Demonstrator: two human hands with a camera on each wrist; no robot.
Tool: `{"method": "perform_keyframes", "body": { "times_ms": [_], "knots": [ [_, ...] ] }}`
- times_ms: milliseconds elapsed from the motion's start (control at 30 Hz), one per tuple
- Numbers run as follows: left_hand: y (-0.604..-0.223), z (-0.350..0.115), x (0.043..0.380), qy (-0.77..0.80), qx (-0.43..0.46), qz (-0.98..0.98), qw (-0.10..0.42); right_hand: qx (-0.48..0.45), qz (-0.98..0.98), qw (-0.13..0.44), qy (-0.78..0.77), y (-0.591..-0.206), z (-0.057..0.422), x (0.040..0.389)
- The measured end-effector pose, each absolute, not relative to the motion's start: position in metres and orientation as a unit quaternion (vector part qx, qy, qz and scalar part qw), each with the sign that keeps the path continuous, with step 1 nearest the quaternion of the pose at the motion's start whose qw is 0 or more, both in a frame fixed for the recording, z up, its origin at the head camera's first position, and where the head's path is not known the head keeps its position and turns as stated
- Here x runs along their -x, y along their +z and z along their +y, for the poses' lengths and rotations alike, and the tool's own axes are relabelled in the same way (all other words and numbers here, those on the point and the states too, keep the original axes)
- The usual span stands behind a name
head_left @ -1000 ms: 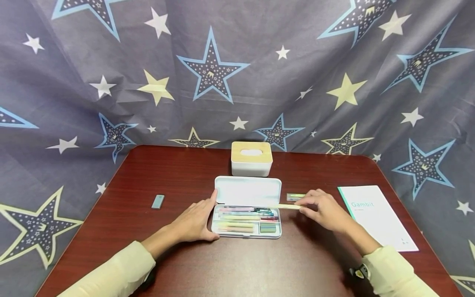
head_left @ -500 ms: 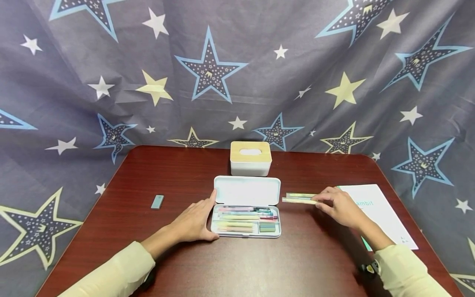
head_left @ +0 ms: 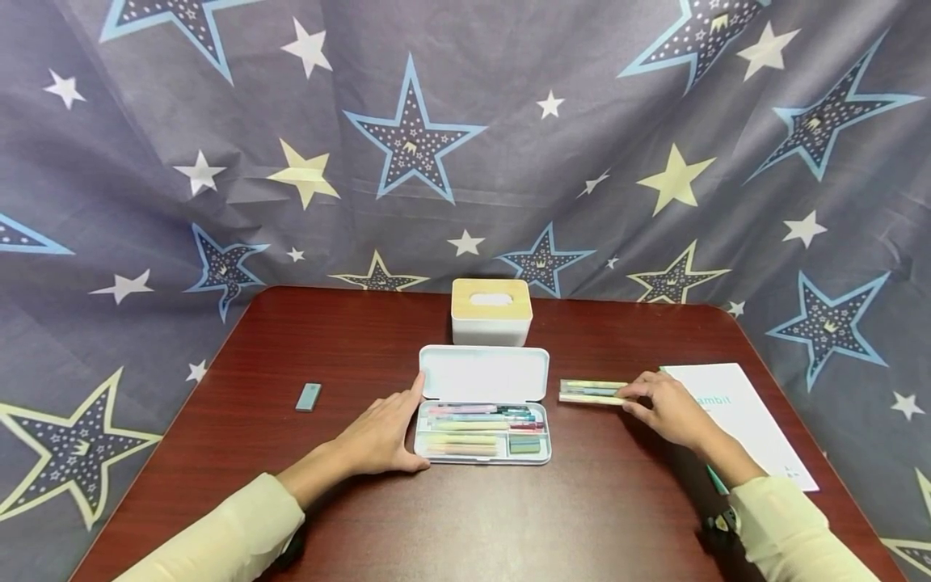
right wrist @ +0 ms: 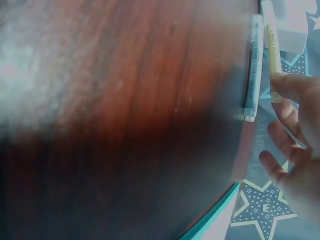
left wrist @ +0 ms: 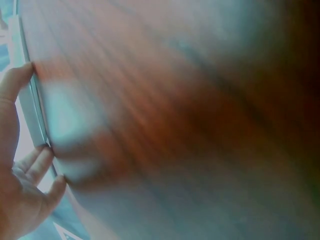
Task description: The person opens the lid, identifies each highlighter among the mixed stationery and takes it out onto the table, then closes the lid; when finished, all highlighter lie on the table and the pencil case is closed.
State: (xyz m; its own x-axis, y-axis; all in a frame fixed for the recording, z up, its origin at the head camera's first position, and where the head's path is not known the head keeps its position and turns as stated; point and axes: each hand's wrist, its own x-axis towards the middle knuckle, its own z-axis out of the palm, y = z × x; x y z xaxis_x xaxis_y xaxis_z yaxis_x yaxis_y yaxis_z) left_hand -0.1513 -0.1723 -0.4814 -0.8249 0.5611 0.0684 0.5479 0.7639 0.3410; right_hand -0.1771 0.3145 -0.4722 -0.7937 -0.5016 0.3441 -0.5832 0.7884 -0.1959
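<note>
A white pencil case (head_left: 483,458) lies with its lid up, filled with pens and a green eraser (head_left: 524,444). My left hand (head_left: 381,432) rests along its left end, thumb at the front corner and index finger up beside the lid. The left wrist view shows those fingertips (left wrist: 59,186) along the case's edge. To the right of the case, my right hand (head_left: 665,408) pinches the end of a slim yellow pen (right wrist: 272,45) between thumb and finger. A teal pen (right wrist: 254,70) lies beside it, and another yellow pen (head_left: 592,383) sits just behind in the row.
Behind the case stands a tissue box (head_left: 491,330) with a wooden top. A small blue-grey block (head_left: 309,396) lies at the left. Partly under the right forearm is a white notebook (head_left: 756,428) with a green spine. A star-patterned cloth (head_left: 465,162) hangs behind the table (head_left: 349,331).
My right hand has carried the yellow pen rightward from beside the case and lowered it in front of the other pens. The left hand keeps its place at the case.
</note>
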Motion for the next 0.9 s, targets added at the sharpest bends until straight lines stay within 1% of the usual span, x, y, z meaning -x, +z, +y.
{"method": "perform_keyframes", "body": {
  "times_ms": [267,467,900],
  "knots": [
    [-0.4818,-0.1738,0.1517,0.177,-0.29,0.94,0.029,-0.278,-0.944,0.115,0.134,-0.4743,0.3157,0.1782],
    [-0.4831,-0.1737,0.1517,0.177,-0.293,0.939,0.024,-0.263,-0.95,0.106,0.13,-0.4743,0.3162,0.1783],
    [-0.4837,-0.1732,0.1521,0.176,-0.292,0.94,0.03,-0.245,-0.955,0.122,0.116,-0.4794,0.3163,0.1829]
  ]
}}
